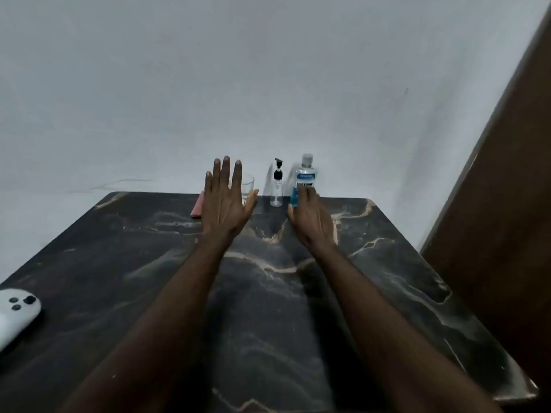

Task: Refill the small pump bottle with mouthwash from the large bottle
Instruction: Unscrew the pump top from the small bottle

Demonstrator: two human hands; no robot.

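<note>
A small clear pump bottle (277, 186) with a black pump stands upright at the table's far edge. Just right of it stands the large mouthwash bottle (305, 175), clear with blue liquid in its lower part, a blue label and a pale cap. My right hand (311, 219) reaches to its base, fingers in front of the bottle's lower part; whether they touch or grip it is unclear. My left hand (225, 201) is held flat with fingers spread, holding nothing, in front of a clear drinking glass (249, 186).
The dark marbled table (149, 263) stands against a pale wall. A pink flat object (197, 207) lies behind my left hand. A white controller (15, 314) rests at the near left edge. A brown wooden panel (501, 234) borders the right side.
</note>
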